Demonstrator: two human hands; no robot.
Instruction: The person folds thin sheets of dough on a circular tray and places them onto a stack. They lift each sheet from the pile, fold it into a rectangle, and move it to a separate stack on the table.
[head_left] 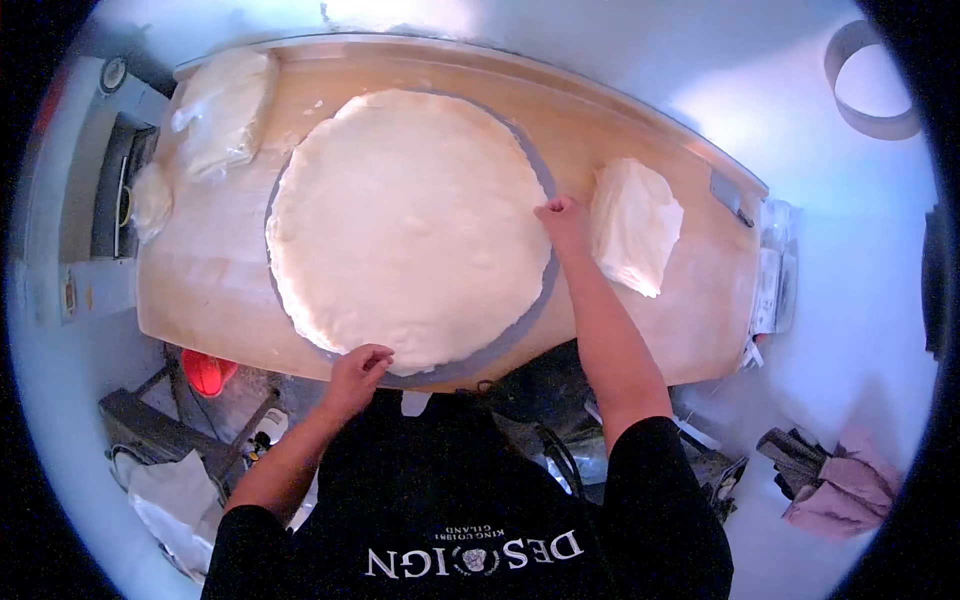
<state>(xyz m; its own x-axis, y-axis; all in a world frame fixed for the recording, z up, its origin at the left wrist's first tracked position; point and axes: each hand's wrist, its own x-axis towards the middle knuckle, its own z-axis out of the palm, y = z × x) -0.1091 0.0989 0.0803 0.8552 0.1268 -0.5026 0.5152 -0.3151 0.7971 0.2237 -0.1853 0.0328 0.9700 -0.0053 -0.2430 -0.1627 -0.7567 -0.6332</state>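
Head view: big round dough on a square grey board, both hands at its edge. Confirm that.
One thing is wrong: the grey board is round, not square; the head view shows it. The big round dough lies on it, left hand and right hand at its edge.

A pale wooden tabletop (220, 280) fills the middle of the view. At its far left corner lies a white, lumpy mass (225, 110) that looks wrapped in clear film, and a smaller pale lump (152, 200) sits just below it at the table's edge. Toward the right end rests a folded white slab of dough (635, 225). Beyond it is a small grey metal blade (730, 195) and a stack of packets (775, 275) at the very edge. Off the table, a metal ring (865, 85) lies on the pale floor – well apart from everything. Below the table's left side sits something red (208, 372), with crumpled white material (175, 500) nearer. A pink cloth bundle (835, 495) lies at the lower right.
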